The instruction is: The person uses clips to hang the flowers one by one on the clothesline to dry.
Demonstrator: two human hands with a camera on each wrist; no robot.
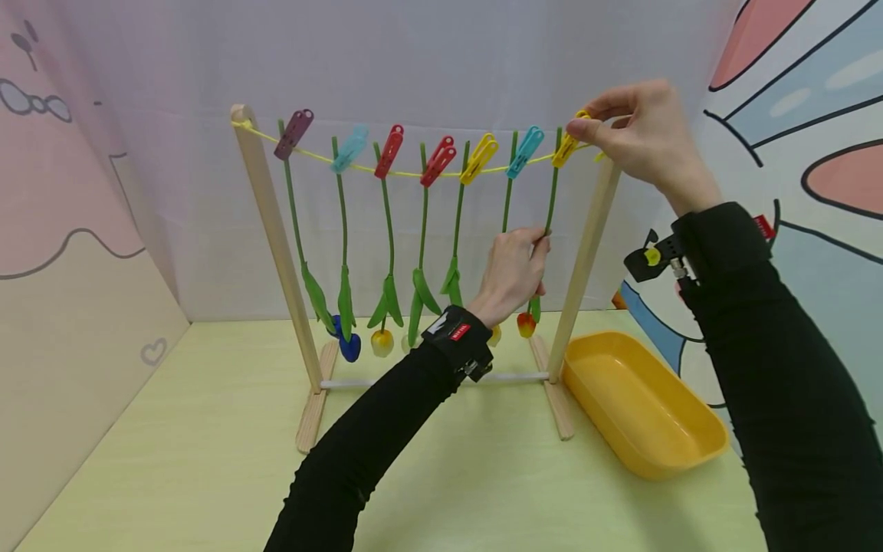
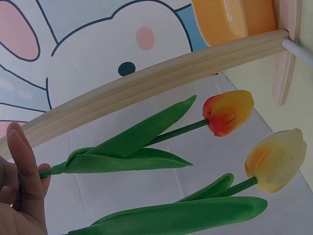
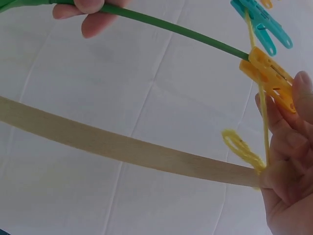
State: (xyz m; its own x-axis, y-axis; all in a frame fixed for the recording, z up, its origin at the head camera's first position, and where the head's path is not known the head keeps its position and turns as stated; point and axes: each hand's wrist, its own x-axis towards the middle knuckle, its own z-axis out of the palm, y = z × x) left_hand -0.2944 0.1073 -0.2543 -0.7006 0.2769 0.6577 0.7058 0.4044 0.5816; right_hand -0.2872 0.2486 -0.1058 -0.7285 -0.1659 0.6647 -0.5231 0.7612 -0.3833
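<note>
My right hand (image 1: pixel 641 142) pinches a yellow clothespin (image 1: pixel 565 151) near the right end of the yellow string (image 1: pixel 407 173). In the right wrist view, that clothespin's other end sits at the string and the tip of a green stem (image 3: pixel 176 28). My left hand (image 1: pixel 513 268) holds the same stem lower down, above its leaves. From this stem an artificial red-orange tulip (image 2: pixel 229 112) hangs bloom down. Beside it hangs a pale yellow tulip (image 2: pixel 276 160), below a blue clothespin (image 1: pixel 526 152); in the head view my left hand partly hides it.
More tulips hang to the left from purple, light blue, red and yellow (image 1: pixel 479 159) clothespins, including a blue tulip (image 1: pixel 350 347). A wooden frame (image 1: pixel 276 238) bears the string. By its right foot a yellow basin (image 1: pixel 645 468) stands on the pale table (image 1: pixel 172 460).
</note>
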